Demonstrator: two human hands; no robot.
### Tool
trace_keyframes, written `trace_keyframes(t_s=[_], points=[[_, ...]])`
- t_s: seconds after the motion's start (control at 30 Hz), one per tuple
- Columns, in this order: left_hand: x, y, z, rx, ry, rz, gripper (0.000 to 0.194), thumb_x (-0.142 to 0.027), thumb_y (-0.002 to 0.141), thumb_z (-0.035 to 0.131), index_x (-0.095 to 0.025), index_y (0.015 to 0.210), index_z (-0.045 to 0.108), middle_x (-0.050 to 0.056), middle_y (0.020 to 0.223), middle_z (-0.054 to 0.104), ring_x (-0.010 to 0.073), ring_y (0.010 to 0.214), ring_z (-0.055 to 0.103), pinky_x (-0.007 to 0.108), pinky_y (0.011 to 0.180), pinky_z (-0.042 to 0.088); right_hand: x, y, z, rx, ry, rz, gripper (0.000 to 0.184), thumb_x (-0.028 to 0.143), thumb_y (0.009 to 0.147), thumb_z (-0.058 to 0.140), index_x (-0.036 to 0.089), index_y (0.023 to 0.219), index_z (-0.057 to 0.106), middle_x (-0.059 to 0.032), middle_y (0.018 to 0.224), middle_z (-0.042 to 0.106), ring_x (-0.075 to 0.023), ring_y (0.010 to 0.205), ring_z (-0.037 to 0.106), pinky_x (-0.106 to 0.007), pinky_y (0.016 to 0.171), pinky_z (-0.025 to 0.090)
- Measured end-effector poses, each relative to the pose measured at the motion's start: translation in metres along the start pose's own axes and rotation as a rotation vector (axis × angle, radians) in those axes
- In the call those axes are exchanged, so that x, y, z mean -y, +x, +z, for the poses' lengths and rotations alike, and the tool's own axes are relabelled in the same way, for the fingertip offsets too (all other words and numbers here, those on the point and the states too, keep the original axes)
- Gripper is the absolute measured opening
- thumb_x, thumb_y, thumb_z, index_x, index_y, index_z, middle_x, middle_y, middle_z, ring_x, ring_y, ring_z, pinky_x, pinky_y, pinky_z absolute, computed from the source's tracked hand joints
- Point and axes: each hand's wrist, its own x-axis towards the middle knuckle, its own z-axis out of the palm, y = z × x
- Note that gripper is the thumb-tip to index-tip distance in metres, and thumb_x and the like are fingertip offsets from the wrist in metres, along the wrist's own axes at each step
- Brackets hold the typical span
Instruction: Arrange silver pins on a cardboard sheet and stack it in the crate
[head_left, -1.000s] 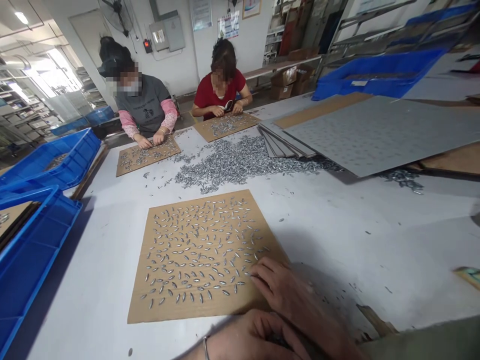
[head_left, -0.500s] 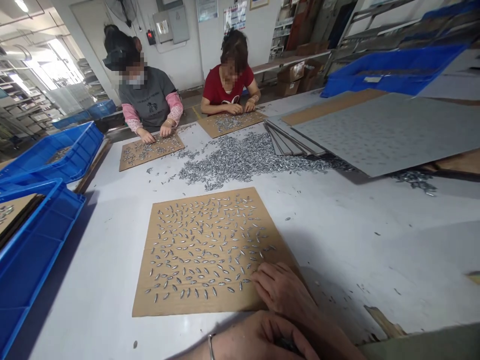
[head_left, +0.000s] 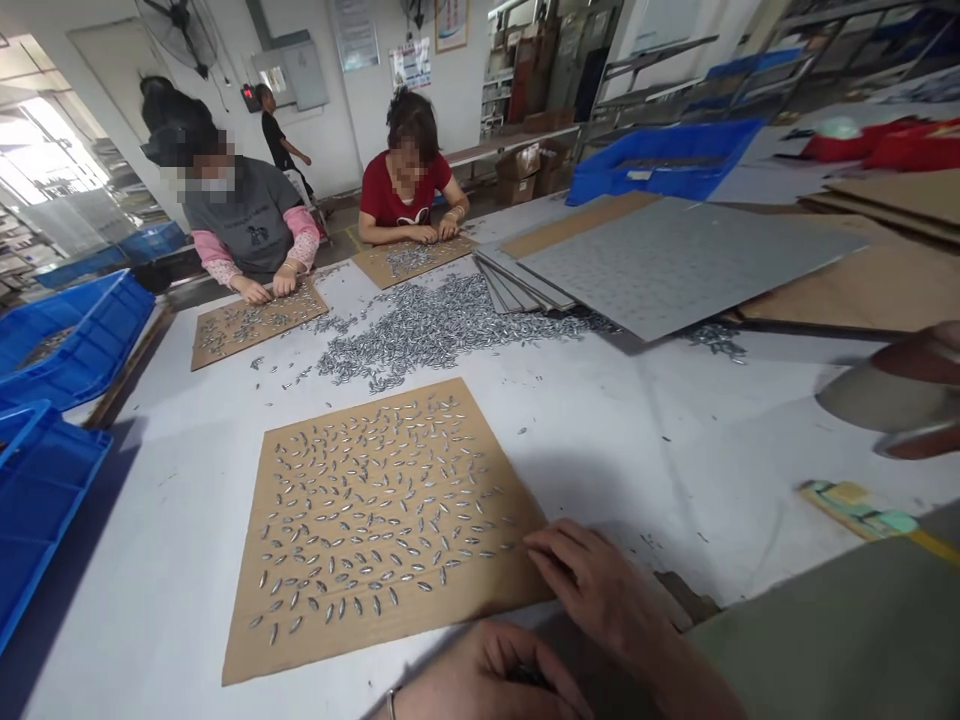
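Note:
In front of me lies a brown cardboard sheet (head_left: 427, 625), covered with small silver spindle-shaped metal pieces (head_left: 360, 530) spread out in loose rows. My right hand (head_left: 589, 575) is at the sheet's right edge, its fingertips drawn together; whatever they hold, if anything, is hidden. Below the sheet's near edge, my left hand (head_left: 484, 675), with a bracelet on the wrist, is curled closed around some grey metal pieces, mostly hidden by the fingers. A large heap of the same pieces (head_left: 420, 330) lies beyond the sheet.
Two co-workers (head_left: 251, 215) (head_left: 405, 190) handle pieces on cardboard across the table. Blue bins (head_left: 52, 500) stand left, another blue bin (head_left: 660, 160) at the back. Grey sheets (head_left: 675, 260) lie right of the heap. At far right, a person's hand (head_left: 926, 355) holds a grey rounded object.
The view has turned to the right, so the table appears shifted left. My right hand has drawn slightly off the pieces to the sheet's edge. Another person's hand has appeared at right.

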Motion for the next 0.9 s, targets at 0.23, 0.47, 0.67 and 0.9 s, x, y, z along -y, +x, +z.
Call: trace_keyframes(t_s=[0.23,0.47,0.67,0.9], points=[[0.001,0.006,-0.001,-0.065,-0.027,0.003,0.048,-0.043,0.055,0.096,-0.01,0.082,0.074,0.005,0.071,0.068,0.0079,0.053,0.048,0.025,0.053,0.026,0.01,0.013,0.017,0.177,0.02,0.0,0.03,0.022,0.105,0.041,0.025,0.092,0.068,-0.0033,0.092,0.069,-0.0186,0.08,0.066,-0.035,0.078,0.051],[0.006,0.006,-0.01,-0.062,0.049,0.071,0.039,-0.041,0.065,0.093,-0.012,0.088,0.078,0.006,0.079,0.072,0.0096,0.064,0.056,0.025,0.062,0.037,0.018,0.023,0.021,0.298,0.086,0.212,0.025,0.023,0.098,0.046,0.023,0.078,0.06,-0.0022,0.082,0.066,-0.0175,0.077,0.062,-0.031,0.072,0.045],[0.013,0.011,-0.018,-0.051,0.124,0.085,0.038,-0.041,0.071,0.09,-0.012,0.093,0.082,0.008,0.088,0.075,0.0124,0.074,0.059,0.026,0.07,0.042,0.014,0.032,0.02,0.313,0.154,0.283,0.012,0.025,0.096,0.051,0.025,0.087,0.06,-0.0009,0.087,0.069,-0.0175,0.077,0.066,-0.029,0.068,0.046],[0.013,0.015,-0.02,-0.005,0.106,0.095,0.04,-0.045,0.071,0.091,-0.012,0.092,0.082,0.009,0.09,0.077,0.0133,0.075,0.064,0.026,0.07,0.045,0.018,0.05,0.023,0.309,0.004,0.142,0.019,0.02,0.099,0.048,0.024,0.084,0.058,-0.0026,0.089,0.066,-0.0187,0.077,0.066,-0.031,0.067,0.046]])
